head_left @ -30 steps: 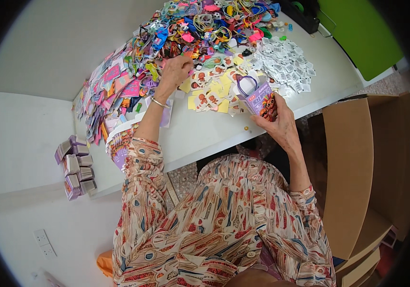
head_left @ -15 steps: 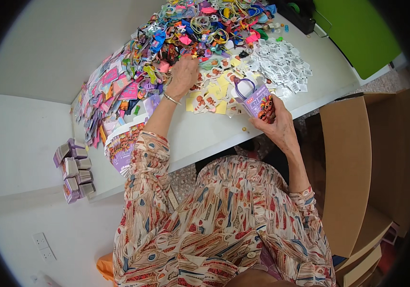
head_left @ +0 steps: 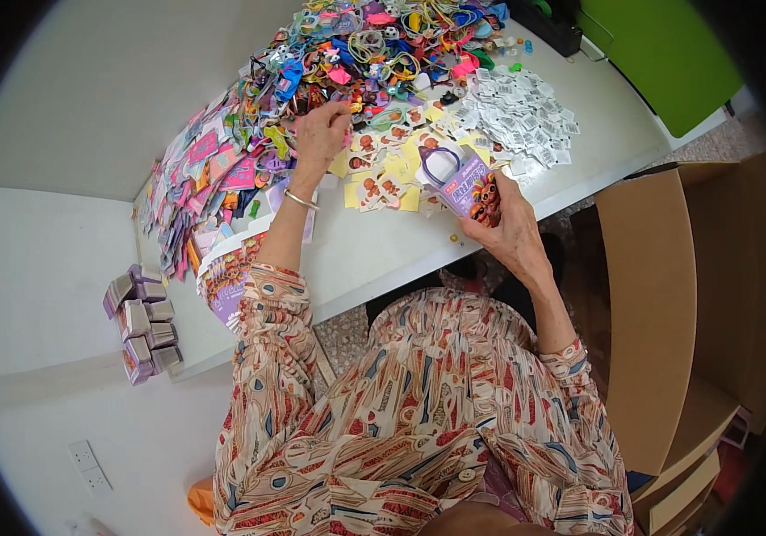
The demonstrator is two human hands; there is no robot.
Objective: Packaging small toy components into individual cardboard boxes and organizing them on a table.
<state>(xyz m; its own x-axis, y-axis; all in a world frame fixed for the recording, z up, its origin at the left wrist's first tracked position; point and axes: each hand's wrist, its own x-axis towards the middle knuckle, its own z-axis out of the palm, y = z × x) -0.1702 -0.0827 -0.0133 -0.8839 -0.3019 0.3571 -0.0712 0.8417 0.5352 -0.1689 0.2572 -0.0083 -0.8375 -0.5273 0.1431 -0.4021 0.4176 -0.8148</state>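
Observation:
My right hand (head_left: 515,234) grips a small purple printed box (head_left: 476,195) with cartoon figures, held over the table's near edge. A purple loop (head_left: 426,166) sticks out from the box's upper end. My left hand (head_left: 318,141) hovers at the front of a heap of small colourful trinkets (head_left: 374,54), fingertips drawn together. Whatever they pinch, if anything, is too small to make out. Cards with round character pictures (head_left: 389,189) and yellow paper pieces (head_left: 411,170) lie between my hands.
Small white printed slips (head_left: 526,116) are heaped at the right, near a black tape dispenser (head_left: 551,22). Colourful packets (head_left: 191,179) pile up at the left. Stacked purple boxes (head_left: 146,322) stand at the table's left end. An open cardboard carton (head_left: 646,322) is at my right.
My left hand has shifted a little to the left along the heap, fingers still drawn together. My right hand and the purple box have moved slightly left.

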